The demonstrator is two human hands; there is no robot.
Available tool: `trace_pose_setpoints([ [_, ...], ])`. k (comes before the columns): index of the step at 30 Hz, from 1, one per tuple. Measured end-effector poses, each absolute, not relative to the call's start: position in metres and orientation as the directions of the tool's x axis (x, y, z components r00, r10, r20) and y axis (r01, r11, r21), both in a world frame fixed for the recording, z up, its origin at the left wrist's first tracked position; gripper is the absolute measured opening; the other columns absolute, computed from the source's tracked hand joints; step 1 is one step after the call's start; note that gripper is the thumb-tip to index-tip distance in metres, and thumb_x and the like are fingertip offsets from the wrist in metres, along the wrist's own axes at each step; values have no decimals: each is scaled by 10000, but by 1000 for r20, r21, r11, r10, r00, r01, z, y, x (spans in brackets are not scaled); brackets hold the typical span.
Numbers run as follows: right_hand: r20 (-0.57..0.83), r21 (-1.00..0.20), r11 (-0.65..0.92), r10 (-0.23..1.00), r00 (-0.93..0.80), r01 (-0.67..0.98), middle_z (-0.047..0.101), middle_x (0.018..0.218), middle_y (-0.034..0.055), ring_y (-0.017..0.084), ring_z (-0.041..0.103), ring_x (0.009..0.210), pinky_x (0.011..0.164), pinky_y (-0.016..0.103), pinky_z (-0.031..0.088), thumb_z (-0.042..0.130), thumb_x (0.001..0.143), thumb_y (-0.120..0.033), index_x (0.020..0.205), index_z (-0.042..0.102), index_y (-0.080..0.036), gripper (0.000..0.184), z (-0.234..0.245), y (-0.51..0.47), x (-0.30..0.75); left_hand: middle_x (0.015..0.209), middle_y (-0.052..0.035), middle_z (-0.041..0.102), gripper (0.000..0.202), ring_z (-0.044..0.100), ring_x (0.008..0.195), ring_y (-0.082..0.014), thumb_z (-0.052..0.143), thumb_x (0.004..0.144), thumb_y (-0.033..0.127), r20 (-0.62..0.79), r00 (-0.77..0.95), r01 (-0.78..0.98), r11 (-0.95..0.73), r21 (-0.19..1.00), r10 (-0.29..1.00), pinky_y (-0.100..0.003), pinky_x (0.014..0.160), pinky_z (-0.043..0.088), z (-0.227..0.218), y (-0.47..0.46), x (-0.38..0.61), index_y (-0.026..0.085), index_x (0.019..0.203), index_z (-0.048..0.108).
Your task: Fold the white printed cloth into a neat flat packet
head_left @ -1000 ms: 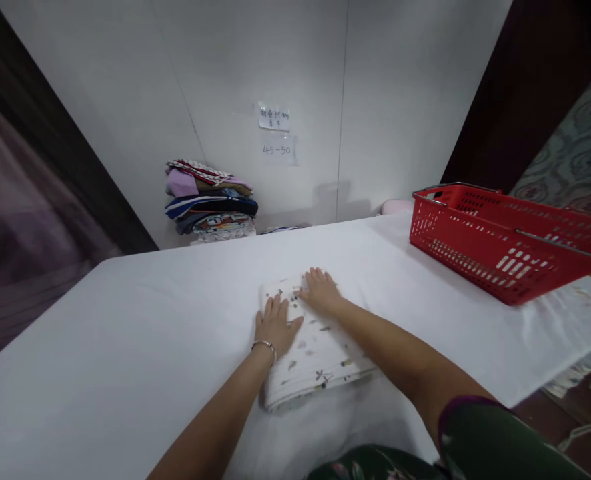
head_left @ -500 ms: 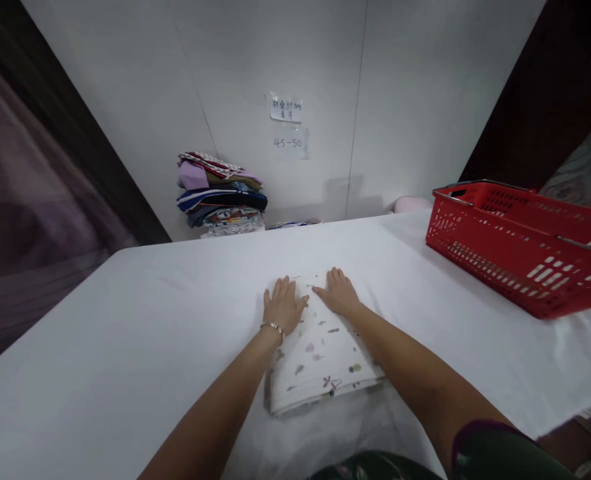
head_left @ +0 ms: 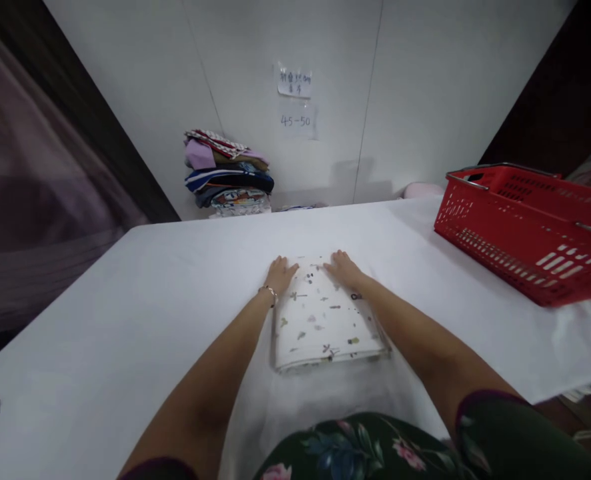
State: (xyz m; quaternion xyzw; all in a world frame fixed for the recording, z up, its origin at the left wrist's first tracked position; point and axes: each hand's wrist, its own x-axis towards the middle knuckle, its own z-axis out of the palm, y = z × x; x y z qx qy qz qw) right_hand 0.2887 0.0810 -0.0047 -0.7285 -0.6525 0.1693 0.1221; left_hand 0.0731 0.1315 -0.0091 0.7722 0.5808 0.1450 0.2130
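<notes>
A folded white cloth (head_left: pixel 320 317) printed with small leaves and plants lies flat on the white-covered table in front of me. My left hand (head_left: pixel 279 275) rests at its far left corner, thumb apart and on the cloth, fingers pointing away from me along the side. A bracelet circles my left wrist. At the far right corner lies my right hand (head_left: pixel 345 269), its thumb stretched inward over the print and its fingers by the far edge. Both hands look open, though their fingertips are small and partly hard to make out.
A red plastic basket (head_left: pixel 505 233) with metal handles stands on the table (head_left: pixel 150 333) at the right. Beyond the far edge, a stack of folded fabrics (head_left: pixel 229 177) sits against the wall, beneath and left of paper signs (head_left: pixel 295 100). Sheer pinkish fabric (head_left: pixel 40 200) hangs at left.
My hands have slid from lying flat on the cloth outward to its far corners. The cloth looks wider and smoother between them. The camera view has shifted slightly.
</notes>
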Motion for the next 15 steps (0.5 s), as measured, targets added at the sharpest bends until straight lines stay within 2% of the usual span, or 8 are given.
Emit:
trace_pose_setpoints([
  [2,-83,-392,-124,992,99,912,171,1459,167,295,107,1342,1055,408,162,278,838,-607,1358,293,-73,746,4,67,293,1420,-122,310,575,301,1294,-231,375,835,486,-36,237,782,-169,600,971,-358,1035,280,-5,120,60,148,1301,398],
  [5,-42,-387,-41,999,26,921,181,1458,158,289,97,1346,1062,438,143,242,831,-639,1373,276,-93,771,11,23,291,1288,-107,498,525,519,1114,-210,432,821,466,-86,200,693,-79,717,976,-324,936,398,-7,86,36,169,1255,446],
  [8,-4,-386,60,998,-67,921,164,1463,149,264,75,1352,1073,425,139,216,829,-655,1389,249,-94,794,7,-32,281,1176,-82,584,495,599,956,-182,514,785,428,-152,183,578,18,816,971,-290,821,464,-13,48,20,189,1216,473],
  [10,1,-373,97,995,-104,923,165,1462,145,254,65,1354,1079,428,121,222,829,-655,1391,253,-98,792,1,-61,276,1155,-84,589,544,610,903,-178,559,755,407,-178,190,569,40,822,965,-287,777,476,-14,28,17,190,1240,442],
  [15,-4,-401,98,994,-109,911,116,1476,99,229,32,1357,1085,432,102,236,846,-625,1407,223,-142,740,-13,-82,281,1192,-112,544,624,573,960,-217,601,712,384,-110,180,727,-56,684,977,-335,831,439,-12,11,27,179,1271,411],
])
